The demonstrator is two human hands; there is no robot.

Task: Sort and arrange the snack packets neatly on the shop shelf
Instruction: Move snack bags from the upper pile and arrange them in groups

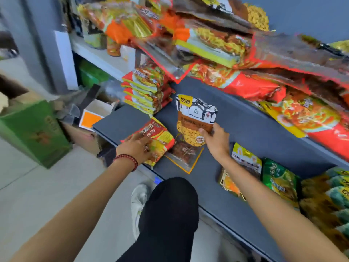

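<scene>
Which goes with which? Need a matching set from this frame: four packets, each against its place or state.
Things:
1. white-and-brown pouch
2. red-and-yellow packet
3. orange-edged clear packet
4. red packet stack

Place or state:
a. lying flat on the shelf, no hand on it
b. piled at the shelf's back left
c. under the left hand
d. pinched by the right hand

Pairs: 1-d, 2-c, 3-a, 4-b.
</scene>
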